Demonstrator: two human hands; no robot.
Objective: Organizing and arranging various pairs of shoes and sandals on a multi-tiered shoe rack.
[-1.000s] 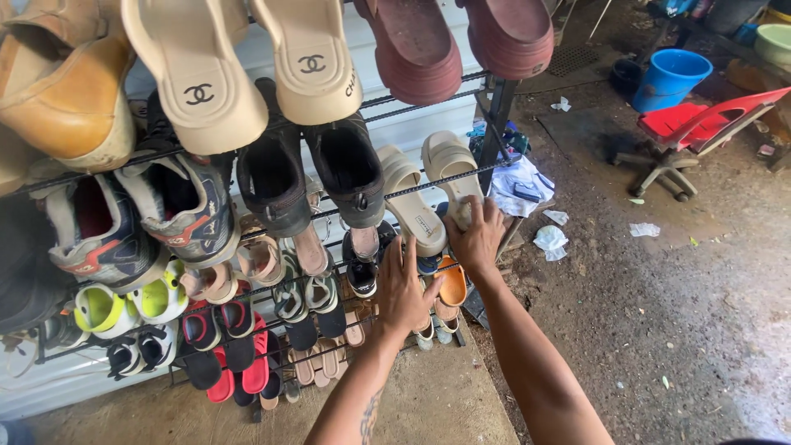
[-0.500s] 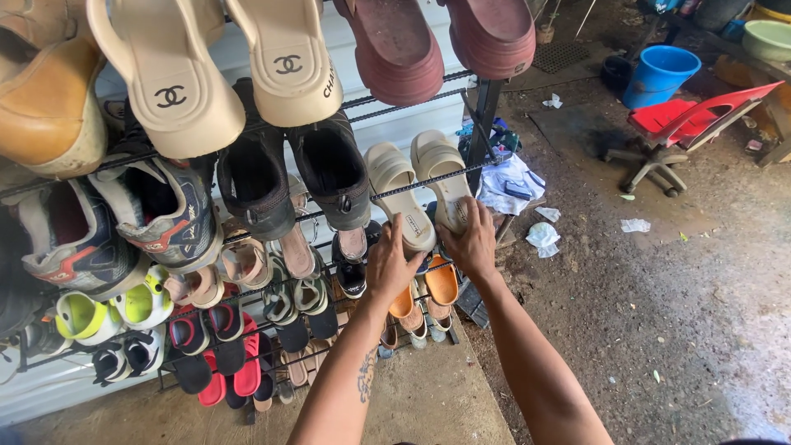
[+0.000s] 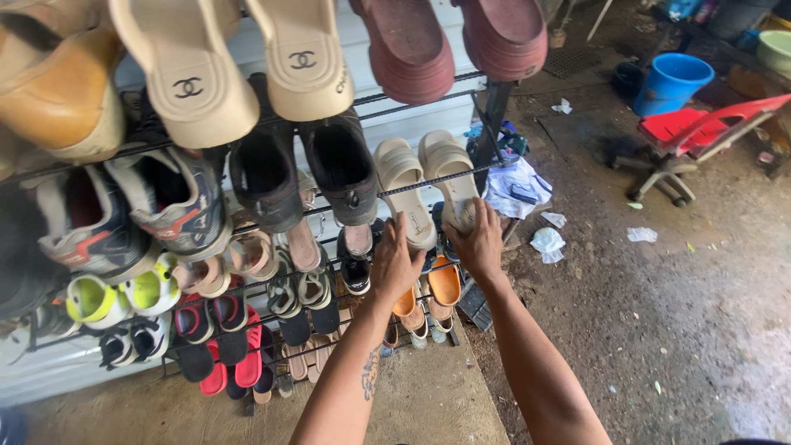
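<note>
A pair of beige platform sandals rests on a black metal shoe rack (image 3: pixel 494 107), toes up, at the right end of a middle shelf. My left hand (image 3: pixel 393 259) lies flat against the heel of the left beige sandal (image 3: pixel 404 185), fingers spread. The heel of the right beige sandal (image 3: pixel 445 165) is gripped by my right hand (image 3: pixel 476 241). Below my hands sit orange clogs (image 3: pixel 446 284).
The rack holds several pairs: cream slides (image 3: pixel 198 82) and maroon clogs (image 3: pixel 412 49) on top, black shoes (image 3: pixel 346 165), sneakers (image 3: pixel 177 206), red sandals below. On the dirt floor to the right lie paper scraps, a cloth pile (image 3: pixel 515 185), a blue bucket (image 3: pixel 671 82) and a red chair (image 3: pixel 700 128).
My left hand rose from the lower shelf to the heel of the left beige sandal. My right hand stayed on the right sandal. The view shifted slightly.
</note>
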